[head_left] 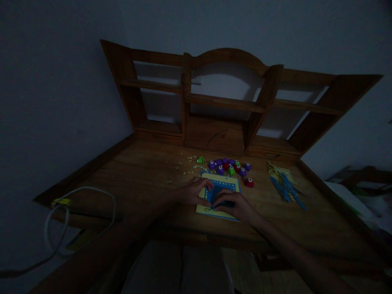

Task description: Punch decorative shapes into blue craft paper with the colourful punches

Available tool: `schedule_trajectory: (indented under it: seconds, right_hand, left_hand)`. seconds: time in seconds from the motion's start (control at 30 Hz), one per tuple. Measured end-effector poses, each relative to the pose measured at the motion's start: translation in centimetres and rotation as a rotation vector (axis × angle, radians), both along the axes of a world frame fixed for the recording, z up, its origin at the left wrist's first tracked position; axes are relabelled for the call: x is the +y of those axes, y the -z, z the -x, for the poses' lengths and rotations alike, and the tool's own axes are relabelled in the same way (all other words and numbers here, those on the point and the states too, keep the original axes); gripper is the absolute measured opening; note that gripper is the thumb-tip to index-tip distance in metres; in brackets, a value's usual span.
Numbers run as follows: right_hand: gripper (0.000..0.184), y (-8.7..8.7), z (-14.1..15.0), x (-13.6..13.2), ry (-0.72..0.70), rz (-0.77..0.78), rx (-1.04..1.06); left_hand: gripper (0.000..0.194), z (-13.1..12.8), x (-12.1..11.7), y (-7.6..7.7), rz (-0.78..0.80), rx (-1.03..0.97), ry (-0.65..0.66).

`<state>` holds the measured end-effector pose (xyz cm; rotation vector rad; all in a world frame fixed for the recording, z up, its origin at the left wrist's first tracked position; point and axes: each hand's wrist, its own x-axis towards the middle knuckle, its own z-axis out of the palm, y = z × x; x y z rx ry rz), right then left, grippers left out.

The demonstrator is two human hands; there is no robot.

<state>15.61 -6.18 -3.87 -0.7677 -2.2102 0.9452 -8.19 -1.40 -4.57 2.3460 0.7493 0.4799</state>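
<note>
A yellow paper card (219,177) lies on the desk with a blue panel (217,190) in its middle, edged by small pale shapes. Blue paper peeks out along the card's bottom edge. My left hand (196,191) rests on the card's left side, fingers spread and thumb stretched toward the lower part. Coming from the right, my right hand (233,204) has its thumb and fingers pinched together low on the card; whatever sits between them is too small and dark to make out. The fingertips of both hands are close together there.
Behind the card cluster several purple, green and red craft punches (232,170), with tiny paper cutouts (185,172) scattered to their left. Blue paper strips (286,187) and punched yellow paper (288,173) lie at right. A wooden shelf (225,103) backs the desk; a white cable (92,188) loops at left.
</note>
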Motion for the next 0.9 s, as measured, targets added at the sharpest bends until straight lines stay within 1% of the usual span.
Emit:
schedule_trajectory:
  seconds: [0.17, 0.4, 0.5, 0.63, 0.77, 0.9]
  right_hand:
    - [0.014, 0.51, 0.22, -0.02, 0.025, -0.039, 0.020]
    - [0.011, 0.47, -0.27, 0.10, 0.007, -0.017, -0.001]
    - [0.012, 0.17, -0.39, 0.01, -0.005, 0.010, 0.002]
    - [0.018, -0.13, -0.35, 0.05, -0.018, 0.037, 0.013]
    - [0.015, 0.27, -0.21, 0.29, -0.001, 0.027, 0.021]
    - [0.014, 0.52, -0.43, 0.37, -0.011, 0.016, 0.025]
  left_hand:
    - [0.058, -0.18, 0.09, 0.74, -0.026, -0.014, -0.024]
    - [0.057, -0.17, 0.09, 0.04, 0.012, 0.017, -0.006]
    - [0.057, -0.15, 0.08, 0.09, 0.009, 0.009, 0.001]
    - [0.057, -0.08, 0.06, 0.26, 0.006, 0.008, -0.015]
    - [0.060, -0.06, 0.01, 0.26, 0.014, 0.013, -0.024]
    - [0.058, -0.11, -0.04, 0.13, 0.014, 0.016, -0.029]
